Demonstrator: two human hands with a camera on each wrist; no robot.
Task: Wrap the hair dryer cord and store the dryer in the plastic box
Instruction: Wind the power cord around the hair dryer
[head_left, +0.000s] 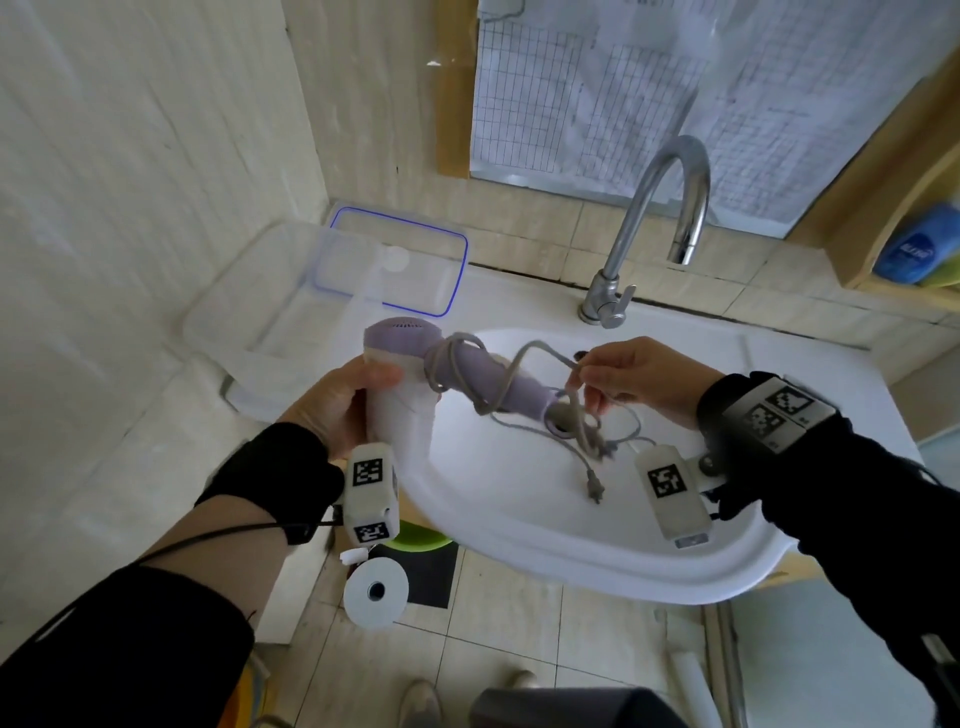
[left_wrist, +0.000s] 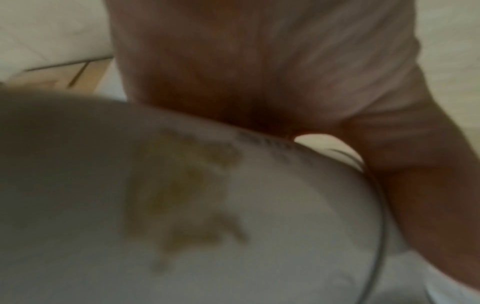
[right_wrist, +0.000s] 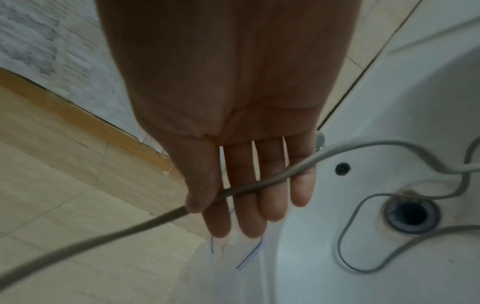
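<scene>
My left hand grips the white body of the purple-and-white hair dryer, held over the left side of the sink. In the left wrist view the dryer body is a blurred white mass against my palm. The grey cord loops a couple of times round the purple handle and runs to my right hand. There the thumb pinches the cord against the fingers. Slack cord and the plug hang over the basin. The clear plastic box stands open at the back left, with its blue-sealed lid behind it.
A chrome faucet rises behind the white sink, and the drain lies under the hanging cord. A toilet roll sits below the sink's front left. A blue bottle stands on a shelf at the right.
</scene>
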